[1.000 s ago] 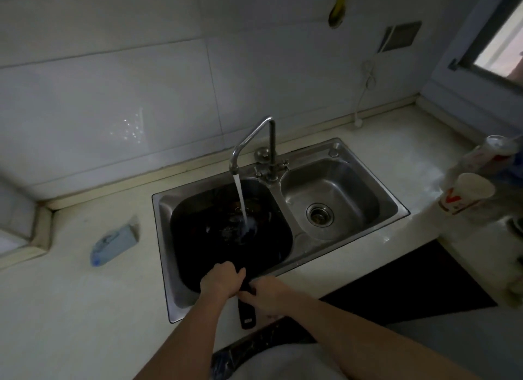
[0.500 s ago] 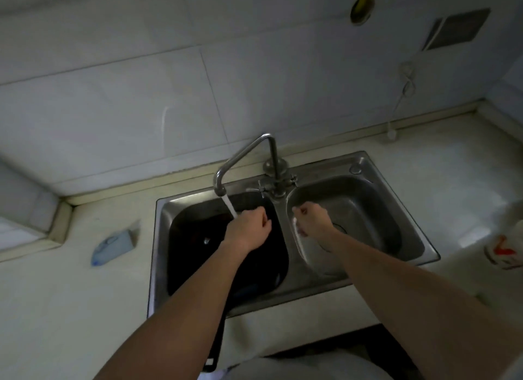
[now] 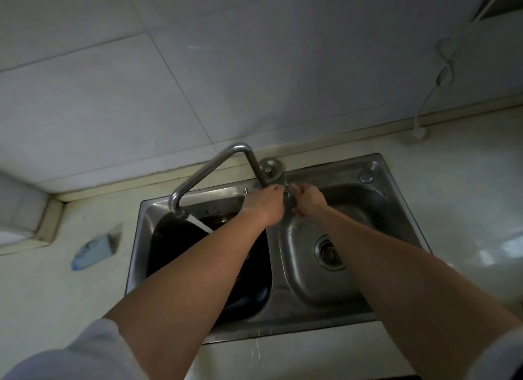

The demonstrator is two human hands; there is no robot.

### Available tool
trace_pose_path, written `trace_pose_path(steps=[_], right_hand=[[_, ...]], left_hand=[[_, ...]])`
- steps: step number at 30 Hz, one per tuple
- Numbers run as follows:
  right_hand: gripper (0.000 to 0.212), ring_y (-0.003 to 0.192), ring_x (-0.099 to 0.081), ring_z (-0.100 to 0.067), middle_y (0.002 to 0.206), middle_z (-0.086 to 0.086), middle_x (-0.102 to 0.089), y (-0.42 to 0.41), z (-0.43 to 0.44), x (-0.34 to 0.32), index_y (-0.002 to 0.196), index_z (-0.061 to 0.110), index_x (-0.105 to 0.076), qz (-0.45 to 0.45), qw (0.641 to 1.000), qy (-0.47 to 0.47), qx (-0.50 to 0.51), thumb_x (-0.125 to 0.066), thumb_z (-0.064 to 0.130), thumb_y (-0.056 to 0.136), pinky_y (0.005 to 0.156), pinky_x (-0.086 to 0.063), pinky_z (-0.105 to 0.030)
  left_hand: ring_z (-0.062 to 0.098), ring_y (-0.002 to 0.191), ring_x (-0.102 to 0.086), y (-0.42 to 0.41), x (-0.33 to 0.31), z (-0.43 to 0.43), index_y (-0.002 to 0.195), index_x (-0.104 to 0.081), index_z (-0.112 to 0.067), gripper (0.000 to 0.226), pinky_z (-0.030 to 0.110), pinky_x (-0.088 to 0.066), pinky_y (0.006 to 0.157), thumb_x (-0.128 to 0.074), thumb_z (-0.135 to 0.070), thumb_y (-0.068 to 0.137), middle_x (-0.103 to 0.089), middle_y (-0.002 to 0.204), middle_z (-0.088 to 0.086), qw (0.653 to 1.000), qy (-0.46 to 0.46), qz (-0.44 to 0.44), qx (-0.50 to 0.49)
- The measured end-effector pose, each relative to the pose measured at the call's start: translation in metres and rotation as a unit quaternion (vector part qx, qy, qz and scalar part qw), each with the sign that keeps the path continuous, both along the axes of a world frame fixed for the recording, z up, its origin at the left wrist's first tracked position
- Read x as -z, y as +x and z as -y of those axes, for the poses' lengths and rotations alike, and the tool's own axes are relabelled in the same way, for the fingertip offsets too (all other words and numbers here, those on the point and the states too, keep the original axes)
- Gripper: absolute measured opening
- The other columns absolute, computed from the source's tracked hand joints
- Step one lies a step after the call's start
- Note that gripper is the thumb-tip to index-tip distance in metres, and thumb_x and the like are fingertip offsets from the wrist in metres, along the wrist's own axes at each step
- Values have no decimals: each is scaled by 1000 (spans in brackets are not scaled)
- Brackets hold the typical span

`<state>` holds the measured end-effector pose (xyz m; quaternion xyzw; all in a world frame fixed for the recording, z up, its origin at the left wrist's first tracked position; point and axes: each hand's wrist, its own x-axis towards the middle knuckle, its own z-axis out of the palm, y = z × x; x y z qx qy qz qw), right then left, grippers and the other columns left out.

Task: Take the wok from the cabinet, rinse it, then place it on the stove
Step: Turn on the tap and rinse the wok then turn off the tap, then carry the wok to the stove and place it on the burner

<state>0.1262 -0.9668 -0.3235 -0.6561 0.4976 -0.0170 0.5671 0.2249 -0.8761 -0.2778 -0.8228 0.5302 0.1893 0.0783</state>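
- Black metal, round and deep, the wok (image 3: pixel 169 249) lies in the left basin of the stainless-steel double sink (image 3: pixel 376 181). The left forearm covers much of it and hides its handle, so the direction of its long axis cannot be told.
- A thin white stream of water (image 3: pixel 202 225) slants from the spout of the bent steel faucet (image 3: pixel 209 170) into that basin, at the wok's far side.
- The left hand (image 3: pixel 267 207) is at the faucet's base with its back to the camera. Its fingers are out of sight, so whether it grips anything cannot be told.
- The right hand (image 3: pixel 308 202) is just beside it, fingers curled, pinching the small metal tap handle (image 3: pixel 287 189).
- The wok sits below both hands, nearer the person and left of the faucet's base. The left hand is nearer to it, at the far edge of the wok's own basin, while the right would have to cross the divider.
- This is probably the tap being worked near the end of the rinse (a guess). Lifting the wok to the stove remains.
- Further out, the right basin holds a round drain strainer (image 3: pixel 329 252). The pale countertop (image 3: pixel 70 294) carries a flat blue-and-white object (image 3: pixel 93 246), too blurred to name. A white cable (image 3: pixel 444 59) hangs on the tiled wall.
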Motion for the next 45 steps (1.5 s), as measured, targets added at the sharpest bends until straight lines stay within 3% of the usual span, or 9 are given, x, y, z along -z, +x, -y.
trace_pose_path(steps=[7, 10, 13, 26, 31, 35, 39, 42, 45], right_hand=[[54, 86, -74, -34, 97, -19, -74, 14, 10, 26, 111, 6, -68, 9, 1000, 18, -14, -40, 52, 104, 82, -61, -50], [57, 72, -70, -25, 88, -16, -72, 15, 13, 25, 104, 4, -69, -8, 1000, -1, -29, -37, 52, 105, 67, -59, -37], [60, 59, -58, -13, 75, -8, -63, 18, 15, 25, 104, 2, -68, -34, 999, -4, -39, -34, 52, 106, 52, -41, -24], [59, 54, -59, -18, 67, -8, -59, 26, 22, 26, 100, 2, -60, -55, 998, 38, -23, -34, 54, 105, 46, -42, -25], [57, 54, -59, -21, 67, -10, -60, 26, 25, 21, 103, 2, -61, -51, 996, 67, -3, -38, 54, 104, 48, -43, -26], [61, 59, -58, -19, 88, -18, -65, 18, 6, 26, 104, -2, -62, -6, 996, 63, 61, -38, 54, 104, 50, -42, -25], [56, 93, -66, -28, 106, -15, -66, -7, -36, 40, 112, 2, -64, -8, 994, 30, 109, -34, 49, 105, 83, -49, -33], [53, 90, -69, -28, 98, -13, -71, -28, -77, 42, 109, 4, -68, -57, 997, 12, 42, -38, 48, 103, 84, -56, -37], [36, 101, -67, -36, 109, -19, -69, -28, -112, 25, 111, 2, -68, -76, 997, -9, -13, -46, 29, 102, 84, -51, -35]], left_hand=[[29, 144, -40, -4, 23, -2, 162, -3, -23, 75, 48, -40, 109, -45, -36, 102, 7, 169, -12, 997, 73, -33, -24], [29, 141, -43, -7, 27, 0, 162, 1, -22, 80, 48, -45, 105, -49, -37, 101, 10, 169, -10, 996, 71, -37, -37], [29, 140, -45, -9, 28, 5, 162, 1, -19, 82, 48, -47, 103, -52, -35, 101, 11, 169, -8, 995, 78, -35, -45], [30, 148, -34, -11, 24, 17, 162, 0, -15, 85, 49, -37, 112, -53, -38, 100, 6, 170, -2, 993, 97, -30, -54], [33, 148, -34, -12, 23, 22, 162, -3, -14, 82, 52, -38, 113, -52, -35, 100, 1, 170, 0, 993, 92, -30, -63], [33, 143, -41, -18, 20, 12, 162, -8, -17, 79, 50, -41, 110, -53, -34, 99, -2, 170, -2, 994, 79, -34, -67], [31, 122, -61, -29, 8, -28, 148, -39, -23, 51, 46, -50, 90, -50, -29, 99, -45, 151, 1, 999, -20, -26, -32], [29, 101, -67, -21, 5, -82, 133, -54, -29, 34, 40, -49, 76, -48, -21, 100, -65, 122, 4, 999, -15, -8, -31], [27, 99, -68, -2, 3, -145, 123, -63, -31, 31, 39, -52, 79, -51, -16, 98, -69, 115, 4, 996, 8, 6, -84]])
